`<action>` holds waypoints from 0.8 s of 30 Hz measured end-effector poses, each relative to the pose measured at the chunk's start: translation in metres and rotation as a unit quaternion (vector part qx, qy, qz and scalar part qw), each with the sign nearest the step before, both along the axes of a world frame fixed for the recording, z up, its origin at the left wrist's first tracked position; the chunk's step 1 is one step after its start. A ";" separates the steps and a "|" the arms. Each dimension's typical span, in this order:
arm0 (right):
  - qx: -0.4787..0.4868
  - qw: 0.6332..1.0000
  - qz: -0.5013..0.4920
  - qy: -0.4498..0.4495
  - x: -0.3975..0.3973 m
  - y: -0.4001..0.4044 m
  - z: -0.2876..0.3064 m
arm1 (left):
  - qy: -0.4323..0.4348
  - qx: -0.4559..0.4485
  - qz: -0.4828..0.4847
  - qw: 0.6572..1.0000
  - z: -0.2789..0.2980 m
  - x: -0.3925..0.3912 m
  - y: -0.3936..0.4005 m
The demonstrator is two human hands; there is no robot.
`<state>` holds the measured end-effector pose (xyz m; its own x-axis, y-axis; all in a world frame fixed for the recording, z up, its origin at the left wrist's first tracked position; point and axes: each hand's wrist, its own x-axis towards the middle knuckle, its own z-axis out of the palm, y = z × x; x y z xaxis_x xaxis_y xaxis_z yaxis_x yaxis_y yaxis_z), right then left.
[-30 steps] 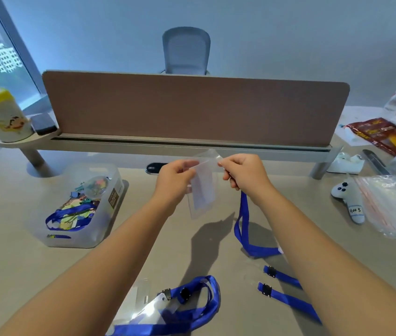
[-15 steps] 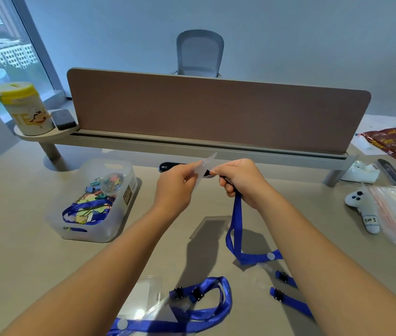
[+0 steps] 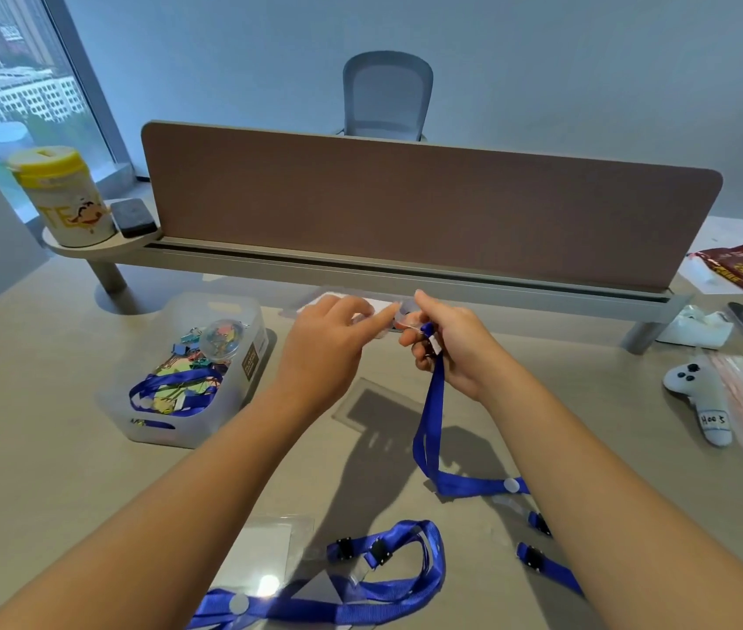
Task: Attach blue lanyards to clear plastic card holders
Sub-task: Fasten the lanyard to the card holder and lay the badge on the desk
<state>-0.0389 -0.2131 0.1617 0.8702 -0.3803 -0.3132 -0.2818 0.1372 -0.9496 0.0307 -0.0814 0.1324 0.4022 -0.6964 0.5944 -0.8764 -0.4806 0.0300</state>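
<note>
Desk [image 3: 42, 447] holds a bin [image 3: 188, 375]; both hands' fingers [image 3: 379, 318] pinch holder [image 3: 360, 306] and lanyard [image 3: 433, 402].

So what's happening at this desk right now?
A person is fitting a blue lanyard to a clear card holder. The left hand pinches the holder above the desk, while the right hand grips the lanyard's clip end against it; the strap trails down to the desk. Another lanyard with a holder lies nearer the person, and a clear bin holds more supplies.
</note>
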 end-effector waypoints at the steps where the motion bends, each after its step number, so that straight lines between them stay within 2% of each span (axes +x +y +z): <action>1: -0.005 1.000 -0.003 0.008 0.000 0.000 -0.001 | -0.018 0.018 0.000 1.000 0.001 0.000 0.000; 5: -0.037 0.999 0.001 0.024 0.002 0.001 -0.003 | -0.048 0.070 -0.004 0.996 -0.002 0.002 0.001; 9: -0.049 0.999 0.021 0.005 0.002 0.002 -0.004 | -0.032 0.031 -0.003 0.999 -0.007 0.006 0.003; 10: -0.059 0.998 0.030 0.002 0.003 0.003 -0.004 | -0.006 0.020 -0.002 1.000 -0.007 0.006 0.004; 12: -0.085 0.995 0.047 0.003 0.005 0.003 -0.004 | 0.114 0.012 0.009 0.993 -0.003 0.002 0.002; 15: -0.126 0.989 0.072 0.008 0.008 0.004 -0.005 | 0.331 0.025 0.031 0.943 0.003 0.000 -0.002; 17: -0.149 0.985 0.084 0.010 0.009 0.005 -0.006 | 0.419 -0.004 0.008 0.908 0.008 0.000 -0.004; 19: -0.179 0.979 0.096 0.014 0.011 0.007 -0.007 | 0.472 -0.046 0.007 0.880 0.013 0.002 -0.006; 24: -0.215 0.972 0.097 0.004 0.014 0.010 -0.009 | 0.528 -0.091 0.045 0.843 0.017 0.009 -0.012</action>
